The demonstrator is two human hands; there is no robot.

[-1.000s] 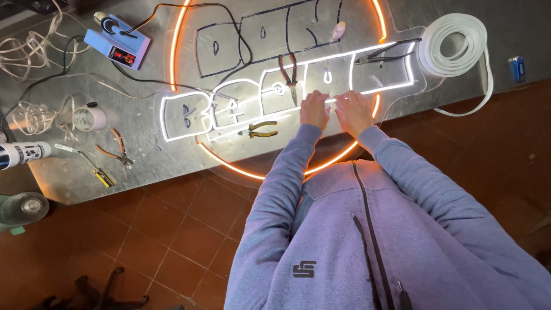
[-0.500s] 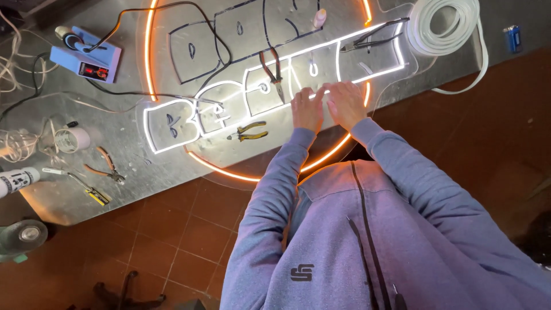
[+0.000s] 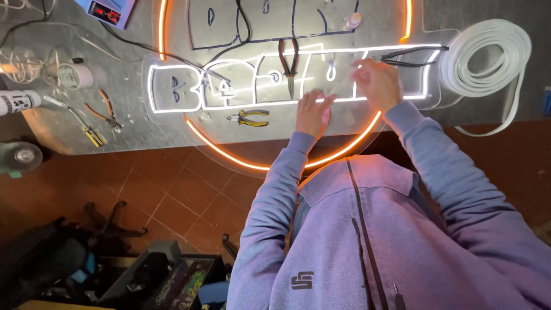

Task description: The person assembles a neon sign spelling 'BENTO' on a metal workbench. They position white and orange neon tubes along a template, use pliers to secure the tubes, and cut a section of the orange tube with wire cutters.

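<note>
Now our hands have parted on the lit neon sign (image 3: 241,86) lying on the desk (image 3: 115,132): left hand (image 3: 313,112) open on its lower edge, right hand (image 3: 376,83) loosely curled, pressing the white strip (image 3: 402,49), so we judge fitting has moved rightward.

Head view, steeply downward, near workbench (image 3: 115,138)
</note>
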